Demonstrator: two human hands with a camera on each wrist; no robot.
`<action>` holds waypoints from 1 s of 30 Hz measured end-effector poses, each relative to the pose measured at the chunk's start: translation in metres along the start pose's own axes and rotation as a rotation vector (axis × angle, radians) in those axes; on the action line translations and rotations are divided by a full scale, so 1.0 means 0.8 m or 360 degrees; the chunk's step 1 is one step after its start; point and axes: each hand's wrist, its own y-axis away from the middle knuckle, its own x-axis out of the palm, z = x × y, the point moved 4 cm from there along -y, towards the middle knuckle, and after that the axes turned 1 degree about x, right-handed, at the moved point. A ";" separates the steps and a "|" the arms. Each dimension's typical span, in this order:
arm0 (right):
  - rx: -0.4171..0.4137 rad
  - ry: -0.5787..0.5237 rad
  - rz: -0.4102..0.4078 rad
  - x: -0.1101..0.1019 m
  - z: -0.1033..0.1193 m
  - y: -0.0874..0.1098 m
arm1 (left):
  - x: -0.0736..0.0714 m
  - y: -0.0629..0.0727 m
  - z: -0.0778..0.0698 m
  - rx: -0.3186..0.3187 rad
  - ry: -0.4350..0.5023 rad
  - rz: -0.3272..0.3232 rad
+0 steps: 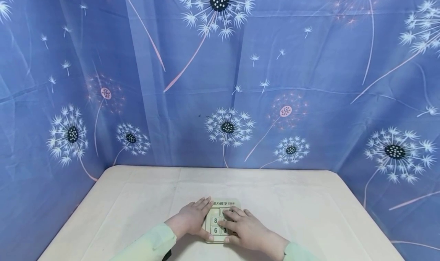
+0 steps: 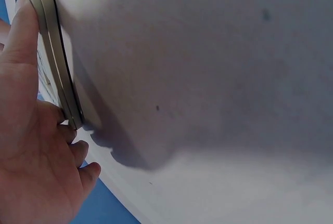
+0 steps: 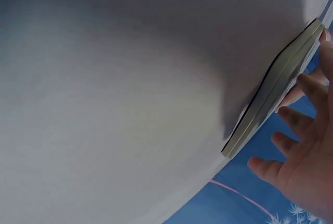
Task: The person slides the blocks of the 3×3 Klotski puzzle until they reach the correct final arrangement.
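The hands (image 1: 248,230) hide part of the puzzle board (image 1: 216,240), its title (image 1: 221,203) and several number tiles (image 1: 225,231).

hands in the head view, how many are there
2: the left hand grips the number puzzle along its left side; the right hand is over its right side, partly covering it.
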 end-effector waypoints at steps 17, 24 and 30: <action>0.0036 -0.0026 -0.0088 -0.001 -0.023 0.006 | 0.001 0.000 0.002 -0.0017 0.0048 0.0003; 0.0094 -0.0053 -0.0059 -0.005 -0.028 0.005 | 0.001 -0.001 0.002 -0.0006 0.0047 -0.0002; 0.0114 -0.0069 -0.0059 -0.005 -0.032 0.003 | 0.001 -0.001 0.002 -0.0007 0.0054 0.0001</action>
